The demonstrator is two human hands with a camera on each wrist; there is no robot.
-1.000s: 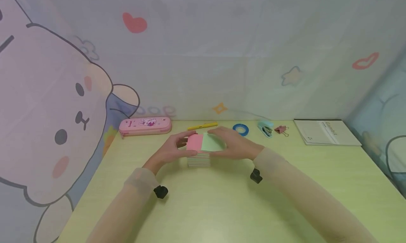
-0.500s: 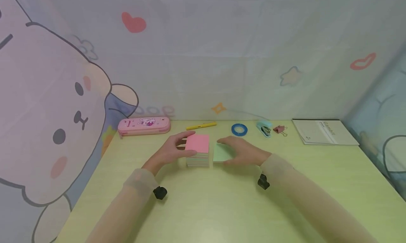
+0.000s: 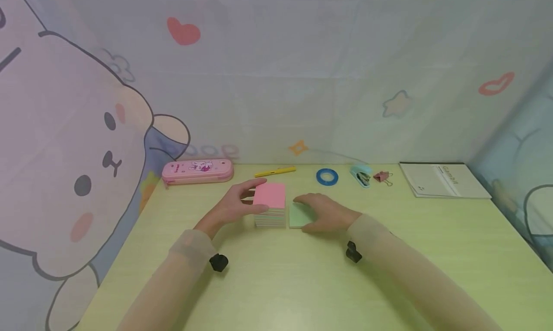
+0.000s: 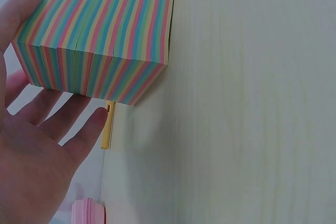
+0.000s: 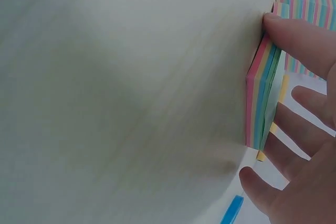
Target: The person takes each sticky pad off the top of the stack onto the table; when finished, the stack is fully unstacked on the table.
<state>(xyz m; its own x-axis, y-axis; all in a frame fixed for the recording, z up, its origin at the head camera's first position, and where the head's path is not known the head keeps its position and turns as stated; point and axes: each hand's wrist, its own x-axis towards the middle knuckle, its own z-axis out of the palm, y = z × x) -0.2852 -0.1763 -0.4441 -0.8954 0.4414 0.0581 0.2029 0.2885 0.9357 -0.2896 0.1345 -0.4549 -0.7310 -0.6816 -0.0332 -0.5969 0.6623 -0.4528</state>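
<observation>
A tall square stack of sticky notes (image 3: 270, 196) stands on the table, pink on top. Its sides show many coloured stripes in the left wrist view. My left hand (image 3: 233, 205) holds it from the left, thumb at the near top edge and a finger at the far one. Just right of the stack lies a thin green-topped pad of sticky notes (image 3: 299, 216), a narrow gap between them. My right hand (image 3: 327, 214) grips this pad from the right, its thumb on the near edge. In the right wrist view the pad (image 5: 260, 98) shows pink, yellow, blue and green layers.
Along the table's back edge lie a pink pencil case (image 3: 198, 171), a yellow pen (image 3: 275, 171), a roll of blue tape (image 3: 319, 177), a mint stapler (image 3: 360, 176), a pink binder clip (image 3: 382, 177) and a notebook (image 3: 445, 181). A printed curtain (image 3: 268, 81) hangs behind.
My right hand has lifted the green-topped pad off the tall stack, brought it rightward and down to the table, then drawn it slightly nearer. My left hand has stayed at the stack.
</observation>
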